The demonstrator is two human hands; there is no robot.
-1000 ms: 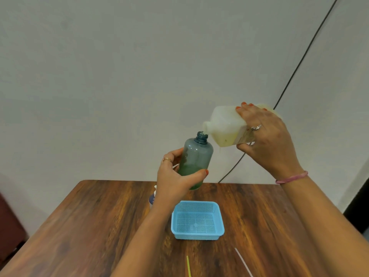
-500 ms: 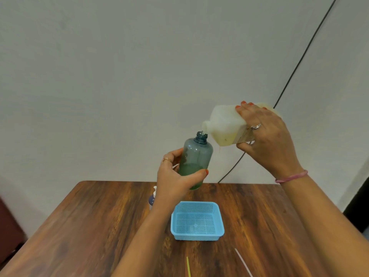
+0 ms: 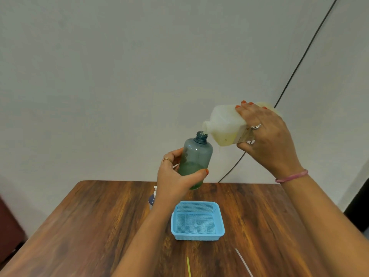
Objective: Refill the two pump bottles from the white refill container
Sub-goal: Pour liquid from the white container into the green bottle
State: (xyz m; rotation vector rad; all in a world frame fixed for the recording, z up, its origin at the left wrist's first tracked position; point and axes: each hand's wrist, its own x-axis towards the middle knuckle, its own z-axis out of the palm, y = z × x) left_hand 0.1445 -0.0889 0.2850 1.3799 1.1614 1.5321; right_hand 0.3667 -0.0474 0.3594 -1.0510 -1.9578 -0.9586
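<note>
Setting: I take this for a plain room in a home or small office, kind not certain. Before me: dark brown wood-grain table [image 3: 83, 222]; bare off-white painted wall [image 3: 139, 76]; thin black cable [image 3: 305, 54] running up the wall; small light-blue perforated plastic basket [image 3: 219, 216] on the tabletop.

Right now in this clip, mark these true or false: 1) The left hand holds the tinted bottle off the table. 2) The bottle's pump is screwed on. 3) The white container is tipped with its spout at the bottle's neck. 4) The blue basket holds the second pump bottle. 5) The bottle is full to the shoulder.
1) True: the left hand grips the tinted bottle above the table.
2) False: its neck is open.
3) True: the right hand tilts the white container there.
4) False: the second pump bottle stands outside the blue basket.
5) False: liquid fills only the lower part.
</note>
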